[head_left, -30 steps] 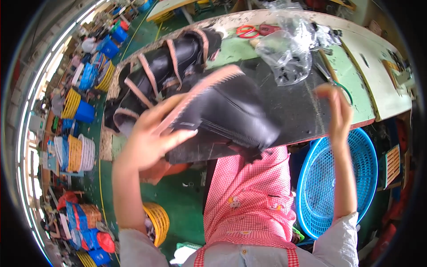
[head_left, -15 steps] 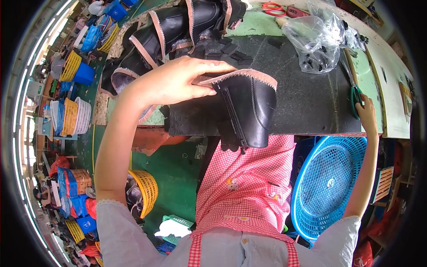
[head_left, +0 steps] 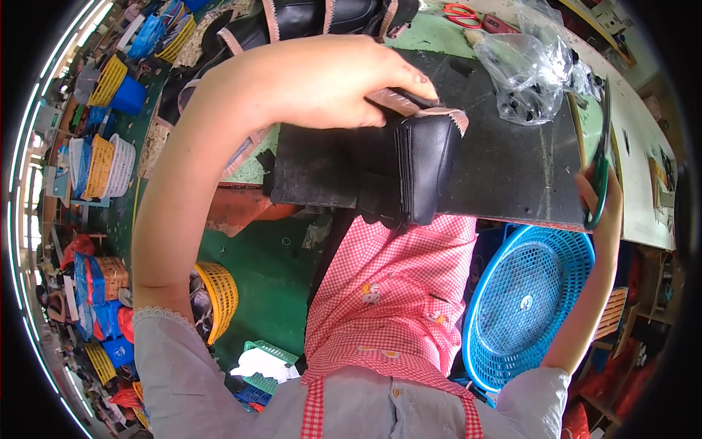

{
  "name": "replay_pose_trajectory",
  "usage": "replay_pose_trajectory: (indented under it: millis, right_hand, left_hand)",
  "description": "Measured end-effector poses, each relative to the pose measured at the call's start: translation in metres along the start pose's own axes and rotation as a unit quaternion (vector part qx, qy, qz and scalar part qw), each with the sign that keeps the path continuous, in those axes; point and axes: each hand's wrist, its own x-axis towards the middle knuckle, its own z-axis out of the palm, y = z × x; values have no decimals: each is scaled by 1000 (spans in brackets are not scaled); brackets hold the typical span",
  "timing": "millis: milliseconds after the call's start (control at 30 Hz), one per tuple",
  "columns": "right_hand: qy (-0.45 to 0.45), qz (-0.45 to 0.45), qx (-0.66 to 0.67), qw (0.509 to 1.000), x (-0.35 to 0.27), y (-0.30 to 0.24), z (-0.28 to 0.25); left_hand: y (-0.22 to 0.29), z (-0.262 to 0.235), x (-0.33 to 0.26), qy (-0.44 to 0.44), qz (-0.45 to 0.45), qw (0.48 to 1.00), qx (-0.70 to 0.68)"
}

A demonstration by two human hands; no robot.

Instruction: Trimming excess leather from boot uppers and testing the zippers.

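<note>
Now my left hand [head_left: 329,80] pinches the black boot [head_left: 413,172] at the counter's [head_left: 504,183] near edge. At three o'clock, my right hand [head_left: 603,197] grips green scissors [head_left: 601,157]. I should hold the boot steady.

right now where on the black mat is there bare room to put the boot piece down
Bare mat lies between the black boot piece and the right hand. The far edge is crowded by the plastic bag and red scissors.

One black boot upper [head_left: 417,172], one green scissors [head_left: 599,175], one blue basket [head_left: 530,304], one plastic bag [head_left: 530,69].
</note>
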Motion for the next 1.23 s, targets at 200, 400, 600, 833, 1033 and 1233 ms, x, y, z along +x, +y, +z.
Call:
replay_pose_trajectory:
  millis: [200,400,600,833,1033,1233]
  right_hand:
    - [-112,-215,251,937,15,-94,110]
    - [-118,-236,221,939,31,-95,156]
    - [-148,-212,325,910,29,-86,143]
    - [-223,-232,333,886,27,-76,122]
    - [-293,10,290,911,33,-112,98]
    - [-170,-196,166,951,28,-99,121]
  left_hand:
    - [9,1,20,-16,-11,999,42]
    - [-3,6,13,9,-77,996,51]
    - [-14,13,-5,190,36,979,-64]
    - [-16,23,5,235,89,967,-48]
    - [-3,20,7,244,125,961,38]
    - [3,21,13,289,162,940,73]
